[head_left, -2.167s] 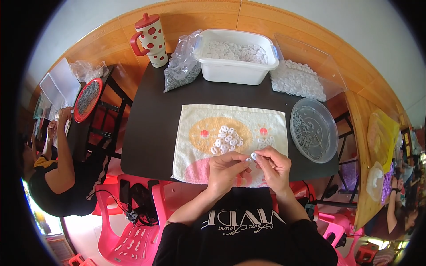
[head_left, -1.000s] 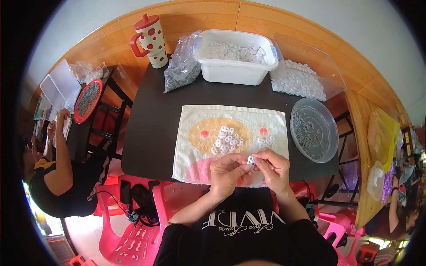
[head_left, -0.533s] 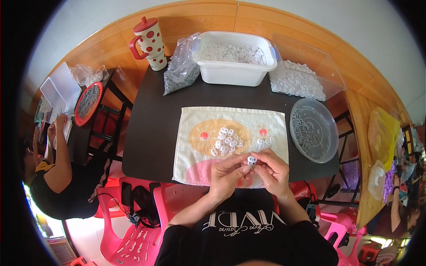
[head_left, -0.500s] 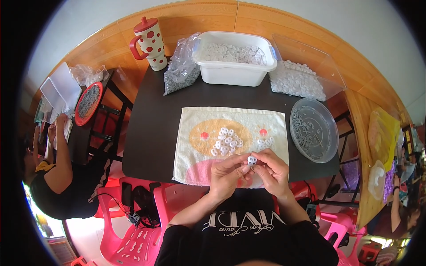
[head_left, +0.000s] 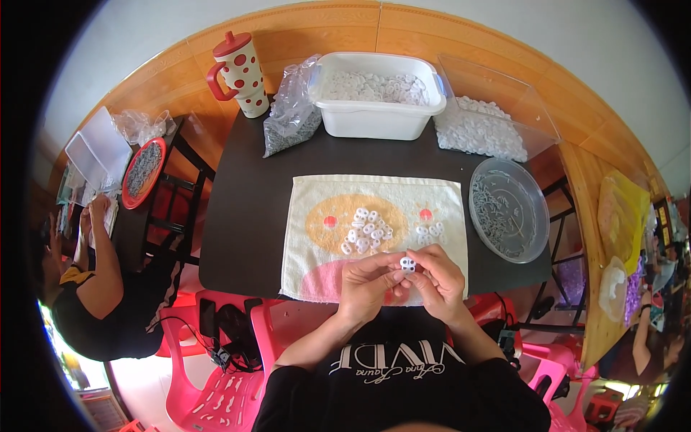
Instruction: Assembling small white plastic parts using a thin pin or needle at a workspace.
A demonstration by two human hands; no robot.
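My left hand (head_left: 366, 284) and my right hand (head_left: 440, 283) meet over the near edge of a towel (head_left: 309, 270). Pinched between their fingertips is a small white plastic piece (head_left: 407, 265) with dark holes. Both hands are closed on it, and fingers cover its sides. Just beyond them lies a pile of similar white plastic pieces (head_left: 371, 230), on the towel's orange printed shape. A smaller cluster of white pieces (head_left: 430, 232) sits to its right, beside a red printed dot.
A white tub (head_left: 378, 119) of white parts, a bag of grey bits (head_left: 291, 129) and a spotted tumbler (head_left: 245, 79) line the back. Right: a bag of white pieces (head_left: 482, 133), a round clear tray (head_left: 507, 209) of small grey parts. A co-worker (head_left: 93, 288) sits left.
The white piece has turned slightly in my fingertips, so its holed face shows more. My right fingers have shifted a little around it. The pile looks the same.
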